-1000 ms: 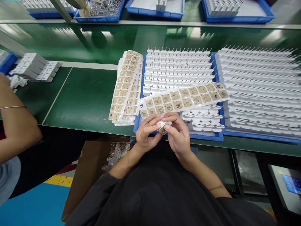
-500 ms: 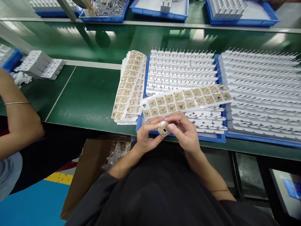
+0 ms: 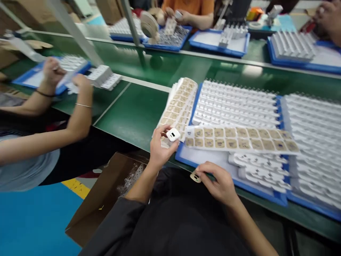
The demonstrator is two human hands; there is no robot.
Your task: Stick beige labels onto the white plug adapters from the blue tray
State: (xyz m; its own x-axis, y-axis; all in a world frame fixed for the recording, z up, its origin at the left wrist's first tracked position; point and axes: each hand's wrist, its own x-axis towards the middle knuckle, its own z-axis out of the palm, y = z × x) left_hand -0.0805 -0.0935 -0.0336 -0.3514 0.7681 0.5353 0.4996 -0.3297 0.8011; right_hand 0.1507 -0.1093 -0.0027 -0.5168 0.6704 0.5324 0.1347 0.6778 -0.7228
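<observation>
My left hand [image 3: 159, 147] is closed round a small white charger plug [image 3: 173, 134], held above the table's front edge. My right hand [image 3: 218, 181] pinches a small tan sticker piece [image 3: 195, 176] just below the blue tray [image 3: 183, 158]. A sheet of tan stickers [image 3: 239, 138] lies across that tray, over rows of white charger plugs [image 3: 234, 106]. A stack of sticker sheets [image 3: 179, 105] lies left of the tray.
A second tray of white plugs [image 3: 314, 131] stands to the right. A co-worker's arms [image 3: 66, 117] work at the left over another blue tray [image 3: 32, 76]. More people and trays are across the green belt [image 3: 173, 67]. A cardboard box [image 3: 106, 192] sits below the table.
My hands have parted: the left carried the white plug up and left, the right pulled away holding the tan sticker piece. The view has swung up and left, showing co-workers.
</observation>
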